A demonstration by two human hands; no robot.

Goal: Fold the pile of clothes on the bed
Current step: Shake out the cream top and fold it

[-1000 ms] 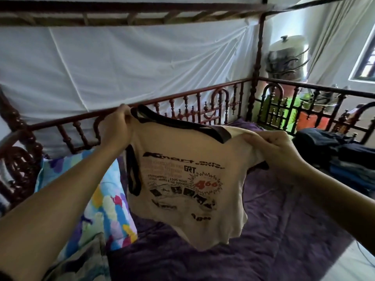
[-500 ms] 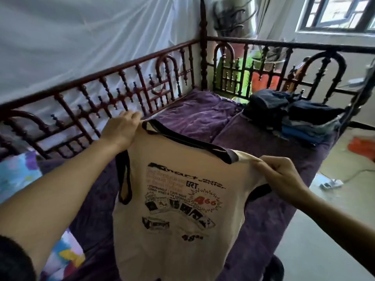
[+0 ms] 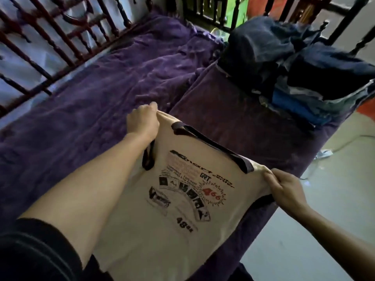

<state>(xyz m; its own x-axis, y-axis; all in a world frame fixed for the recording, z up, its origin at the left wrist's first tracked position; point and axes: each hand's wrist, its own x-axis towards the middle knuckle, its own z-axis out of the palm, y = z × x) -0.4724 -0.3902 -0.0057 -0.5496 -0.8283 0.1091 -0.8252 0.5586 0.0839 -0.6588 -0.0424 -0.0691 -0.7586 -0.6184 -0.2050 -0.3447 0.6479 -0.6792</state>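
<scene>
A cream T-shirt with dark collar and sleeve trim and a black and red print hangs spread out, print side up, low over the near edge of the bed. My left hand grips its left shoulder. My right hand pinches its right shoulder. The shirt's lower part drops out of sight at the bottom. A pile of dark blue and black clothes sits at the far right corner of the bed.
The bed is covered with a rumpled purple sheet. A red-brown spindle rail runs along the left side and a dark rail along the far end. Pale floor lies to the right.
Both hands have lowered the shirt from chest height down toward the purple sheet. My view has tilted down, so the window and the patterned pillow are no longer seen.
</scene>
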